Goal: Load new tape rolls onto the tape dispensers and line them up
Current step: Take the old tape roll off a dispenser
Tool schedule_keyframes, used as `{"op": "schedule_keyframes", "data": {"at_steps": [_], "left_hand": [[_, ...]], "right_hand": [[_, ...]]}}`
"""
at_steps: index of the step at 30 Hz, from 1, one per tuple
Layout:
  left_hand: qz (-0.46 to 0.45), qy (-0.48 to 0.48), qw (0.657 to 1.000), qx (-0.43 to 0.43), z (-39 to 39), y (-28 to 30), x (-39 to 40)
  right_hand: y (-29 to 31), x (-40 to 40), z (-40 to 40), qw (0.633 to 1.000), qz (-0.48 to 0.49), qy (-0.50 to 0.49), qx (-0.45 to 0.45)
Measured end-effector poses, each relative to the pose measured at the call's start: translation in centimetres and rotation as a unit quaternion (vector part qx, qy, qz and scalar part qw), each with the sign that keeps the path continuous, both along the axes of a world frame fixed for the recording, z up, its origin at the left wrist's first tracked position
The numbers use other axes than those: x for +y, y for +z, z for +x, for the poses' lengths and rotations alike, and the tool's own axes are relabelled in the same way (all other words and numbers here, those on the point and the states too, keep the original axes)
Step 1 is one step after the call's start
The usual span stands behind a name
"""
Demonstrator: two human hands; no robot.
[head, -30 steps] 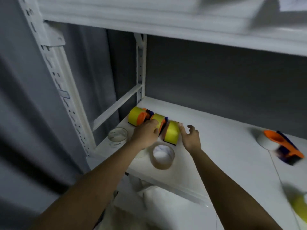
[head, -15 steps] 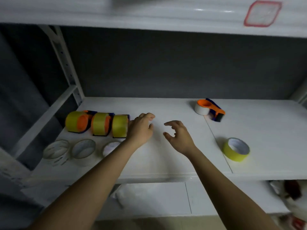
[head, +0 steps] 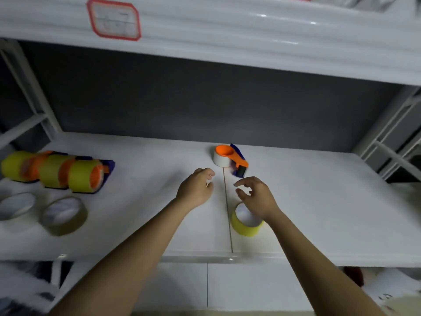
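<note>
White shelf: three loaded dispensers lined up far left; the last dispenser (white core) awaits the yellow roll; left hand and right hand loosely curled, empty

White shelf — red-bordered label on the beam above.

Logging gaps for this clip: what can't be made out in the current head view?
- Red-bordered label on the upper shelf: writing blurred.
- Yellow tape roll: far rim hidden by the right hand.
- Leftmost loaded dispenser: blurred, near the left edge.
- Dispenser with the white roll: blade end smeared by motion blur.
</note>
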State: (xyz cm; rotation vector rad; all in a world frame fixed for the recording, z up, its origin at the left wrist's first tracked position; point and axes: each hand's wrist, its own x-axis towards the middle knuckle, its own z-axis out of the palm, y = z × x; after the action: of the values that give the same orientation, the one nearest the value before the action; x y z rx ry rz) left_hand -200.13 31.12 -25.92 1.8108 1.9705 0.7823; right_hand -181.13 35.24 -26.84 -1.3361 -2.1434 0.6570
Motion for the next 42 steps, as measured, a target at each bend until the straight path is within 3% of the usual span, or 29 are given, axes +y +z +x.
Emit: {"op": "schedule_keyframes", "data": {"at_steps": [5,13,20,24,28,34,38,42], "left_hand": [[-0.012,0.039,0.999,0.005,3.0,-0.4,0.9],[-0.049,0.089,0.993,0.063,2.7,0.1,1.3],[-0.097,0.081,0.989,0.079,1.8,2.3,1.4],[-0.084,0.085,0.991,0.052,1.6,3.2,1.2],[-0.075,0.083,0.993,0.023,2.0,3.5,1.4],[-0.06,0.082,0.995,0.026,3.5,3.5,1.7],[-0.014,0.081,0.994,0.068,4.2,4.3,2.0],[-0.067,0.023,0.991,0.109,4.2,4.5,1.0]], "right_hand": [[0.1,4.5,2.4,0.999,-0.009,0.004,-0.033],[-1.7,10.1,-0.4,0.995,-0.015,-0.028,-0.094],[-1.9,13.7,-2.5,0.982,-0.113,-0.052,-0.141],[-1.8,14.0,-3.3,0.982,-0.082,-0.07,-0.153],[-1.5,13.9,-3.2,0.987,-0.11,-0.086,-0.076],[0.2,12.4,-1.2,0.97,-0.165,-0.124,0.131],[1.7,10.0,0.4,0.956,-0.199,-0.039,0.211],[4.0,7.4,1.3,0.952,-0.223,0.049,0.202]]}}
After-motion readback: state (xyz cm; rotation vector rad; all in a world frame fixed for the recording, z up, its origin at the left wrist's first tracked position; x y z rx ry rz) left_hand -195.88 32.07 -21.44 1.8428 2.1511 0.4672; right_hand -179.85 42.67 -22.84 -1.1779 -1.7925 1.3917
